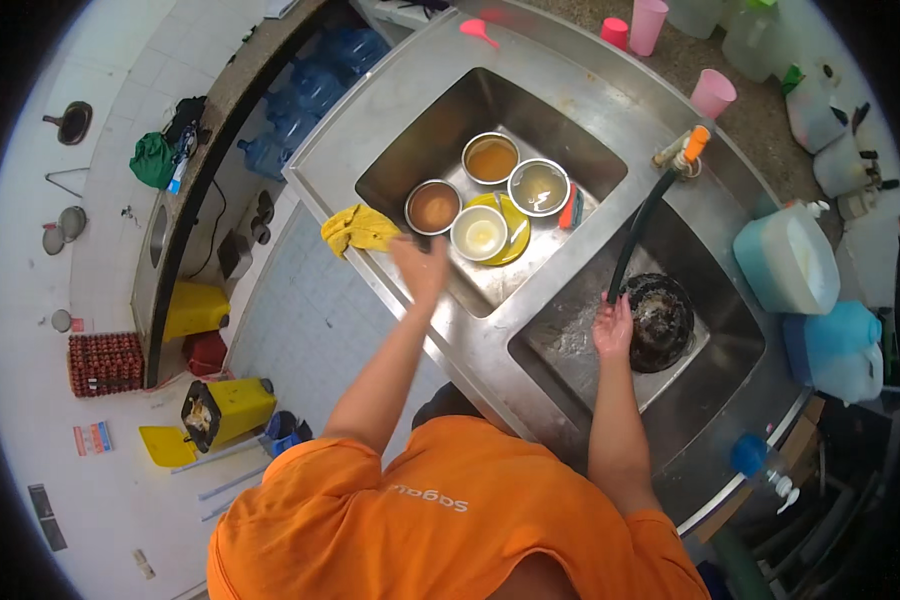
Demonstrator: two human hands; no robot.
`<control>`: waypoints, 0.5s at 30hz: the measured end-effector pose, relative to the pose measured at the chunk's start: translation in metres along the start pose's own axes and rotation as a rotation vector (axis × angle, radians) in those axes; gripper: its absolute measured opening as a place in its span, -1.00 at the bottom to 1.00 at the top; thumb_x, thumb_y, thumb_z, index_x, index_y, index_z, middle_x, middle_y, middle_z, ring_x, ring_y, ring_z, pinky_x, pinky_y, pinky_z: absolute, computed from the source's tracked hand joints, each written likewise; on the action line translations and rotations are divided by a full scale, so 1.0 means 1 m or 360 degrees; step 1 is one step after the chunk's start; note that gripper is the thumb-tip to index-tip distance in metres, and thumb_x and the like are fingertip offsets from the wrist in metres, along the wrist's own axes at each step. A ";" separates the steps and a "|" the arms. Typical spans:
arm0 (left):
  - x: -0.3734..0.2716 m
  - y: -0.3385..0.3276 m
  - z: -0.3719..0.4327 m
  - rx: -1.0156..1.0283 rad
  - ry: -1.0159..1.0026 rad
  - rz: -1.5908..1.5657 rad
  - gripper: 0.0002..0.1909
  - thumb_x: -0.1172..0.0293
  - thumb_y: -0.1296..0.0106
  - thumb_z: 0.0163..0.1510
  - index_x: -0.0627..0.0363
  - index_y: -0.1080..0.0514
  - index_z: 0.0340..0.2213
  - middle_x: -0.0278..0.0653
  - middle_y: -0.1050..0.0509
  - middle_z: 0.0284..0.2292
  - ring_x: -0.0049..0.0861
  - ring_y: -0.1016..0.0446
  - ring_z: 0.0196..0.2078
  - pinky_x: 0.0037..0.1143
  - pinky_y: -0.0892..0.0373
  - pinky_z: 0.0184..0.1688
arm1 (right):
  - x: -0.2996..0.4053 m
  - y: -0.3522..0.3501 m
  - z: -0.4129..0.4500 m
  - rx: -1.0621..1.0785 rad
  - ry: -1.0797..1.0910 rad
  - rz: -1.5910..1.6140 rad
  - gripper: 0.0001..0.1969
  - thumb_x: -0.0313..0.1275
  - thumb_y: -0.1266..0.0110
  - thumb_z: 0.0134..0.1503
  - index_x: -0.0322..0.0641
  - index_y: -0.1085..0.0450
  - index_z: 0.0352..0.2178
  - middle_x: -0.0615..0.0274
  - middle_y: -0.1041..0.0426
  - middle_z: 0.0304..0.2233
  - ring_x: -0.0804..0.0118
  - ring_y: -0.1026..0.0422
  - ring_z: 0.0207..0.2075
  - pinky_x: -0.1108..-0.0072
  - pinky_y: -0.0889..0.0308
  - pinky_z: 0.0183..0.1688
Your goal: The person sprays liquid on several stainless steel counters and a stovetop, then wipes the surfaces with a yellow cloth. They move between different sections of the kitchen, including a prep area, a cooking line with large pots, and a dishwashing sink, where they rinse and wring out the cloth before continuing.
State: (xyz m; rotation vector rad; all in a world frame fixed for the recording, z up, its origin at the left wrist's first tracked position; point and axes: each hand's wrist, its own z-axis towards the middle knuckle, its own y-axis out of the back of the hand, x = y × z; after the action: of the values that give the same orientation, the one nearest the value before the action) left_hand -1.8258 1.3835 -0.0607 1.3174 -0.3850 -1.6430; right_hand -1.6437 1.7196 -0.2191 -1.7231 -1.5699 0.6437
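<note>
My left hand is over the near left rim of the left steel sink basin, beside a yellow cloth; whether it touches the cloth is unclear. My right hand is at the lower end of a dark green hose above the right basin. The hose hangs from a tap with an orange handle. A round blackened pan lies right of that hand. Several metal bowls, one of them with brownish liquid, stand in the left basin around a yellow plate and a white bowl.
A pink scoop lies on the sink's far ledge. Pink cups and large plastic jugs stand along the right side. Blue water bottles are under the left counter. An open yellow bin stands on the floor at left.
</note>
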 end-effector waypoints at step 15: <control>-0.059 0.067 0.055 0.0869 0.0625 -0.1758 -0.92 0.49 0.02 0.28 0.22 -0.37 -0.22 -0.13 -0.52 -0.31 -0.49 -0.54 -0.37 -0.51 -0.52 -0.36 | 0.097 0.006 -0.087 0.0662 0.0308 0.0441 -0.71 -0.23 -0.05 0.32 -0.30 -0.36 -0.26 0.21 -0.38 -0.50 0.58 -0.28 -0.68 0.80 -0.25 -0.71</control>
State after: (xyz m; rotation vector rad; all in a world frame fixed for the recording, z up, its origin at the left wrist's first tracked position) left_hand -1.8452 1.3823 0.0429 2.4951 0.2249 -2.1266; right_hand -1.5602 1.8004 -0.1603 -1.6355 -0.9886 0.8446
